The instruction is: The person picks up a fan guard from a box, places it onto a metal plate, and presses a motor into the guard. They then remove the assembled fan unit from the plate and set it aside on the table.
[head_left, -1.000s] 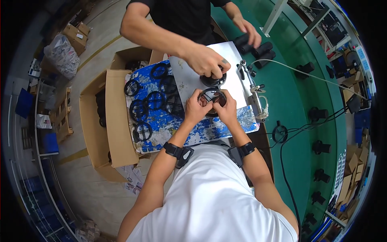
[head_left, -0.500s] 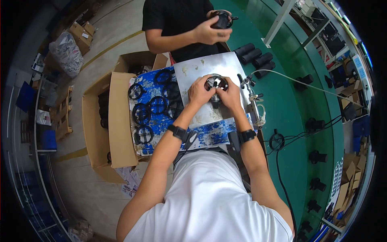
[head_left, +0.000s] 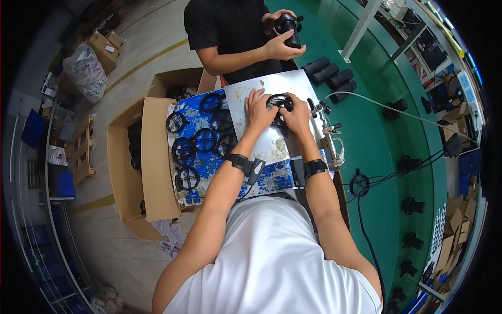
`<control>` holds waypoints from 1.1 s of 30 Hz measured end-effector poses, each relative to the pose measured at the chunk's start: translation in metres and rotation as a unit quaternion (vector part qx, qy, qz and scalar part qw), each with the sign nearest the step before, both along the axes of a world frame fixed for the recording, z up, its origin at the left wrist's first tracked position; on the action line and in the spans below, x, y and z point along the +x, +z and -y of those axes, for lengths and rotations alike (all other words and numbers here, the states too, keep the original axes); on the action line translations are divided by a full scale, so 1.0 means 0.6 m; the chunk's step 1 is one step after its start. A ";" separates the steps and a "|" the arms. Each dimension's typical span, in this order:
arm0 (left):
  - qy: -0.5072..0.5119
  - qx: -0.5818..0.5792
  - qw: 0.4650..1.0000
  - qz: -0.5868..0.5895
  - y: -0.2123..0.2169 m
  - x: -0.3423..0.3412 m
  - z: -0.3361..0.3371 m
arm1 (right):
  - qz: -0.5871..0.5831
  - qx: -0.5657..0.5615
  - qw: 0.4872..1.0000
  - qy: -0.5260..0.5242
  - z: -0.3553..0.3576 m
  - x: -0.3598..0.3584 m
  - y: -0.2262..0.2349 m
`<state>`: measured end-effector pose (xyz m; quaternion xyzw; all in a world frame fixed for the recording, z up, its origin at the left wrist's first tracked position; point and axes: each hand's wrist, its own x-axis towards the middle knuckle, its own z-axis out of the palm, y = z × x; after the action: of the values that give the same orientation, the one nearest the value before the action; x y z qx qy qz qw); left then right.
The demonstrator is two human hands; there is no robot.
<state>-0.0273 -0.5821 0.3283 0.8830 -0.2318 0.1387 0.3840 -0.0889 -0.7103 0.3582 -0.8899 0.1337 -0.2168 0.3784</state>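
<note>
A black ring-shaped part (head_left: 280, 98) with an inner frame sits on the bare metal sheet (head_left: 246, 83) in front of me. My right hand (head_left: 297, 116) grips its right side, fingers curled at the rim. At its left, my left hand (head_left: 260, 112) has its fingers spread over the sheet, the thumb reaching to the ring's edge. Parts of the ring's lower side are hidden by the thumbs. Several similar black rings (head_left: 205, 137) lie on the worn blue board to the left.
An open cardboard box (head_left: 159, 157) stands left of the board. A metal clamp-like fixture (head_left: 330, 141) with a hose is on the right. Black cylinders (head_left: 328, 71) lie on the green bench (head_left: 376, 209). Across from me, a co-worker's hands (head_left: 282, 47) hold a black cylindrical part.
My left hand's fingers have loosened from around the ring and spread out to its left. My right hand stays on it. The co-worker has turned their part upright.
</note>
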 end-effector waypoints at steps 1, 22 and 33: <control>0.002 -0.026 1.000 0.008 -0.002 -0.003 -0.003 | 0.000 0.001 1.000 0.000 -0.005 -0.004 -0.003; 0.011 0.083 0.996 -0.044 -0.006 -0.036 -0.017 | 0.028 -0.153 0.987 0.041 0.020 0.006 -0.024; -0.060 0.146 0.982 -0.101 0.015 -0.033 -0.034 | -0.186 -0.205 0.954 0.113 0.034 0.027 0.064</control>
<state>-0.0468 -0.5618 0.3371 0.9235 -0.2618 -0.0098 0.2803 -0.0726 -0.7308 0.3967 -0.9822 0.0534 -0.0259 0.1780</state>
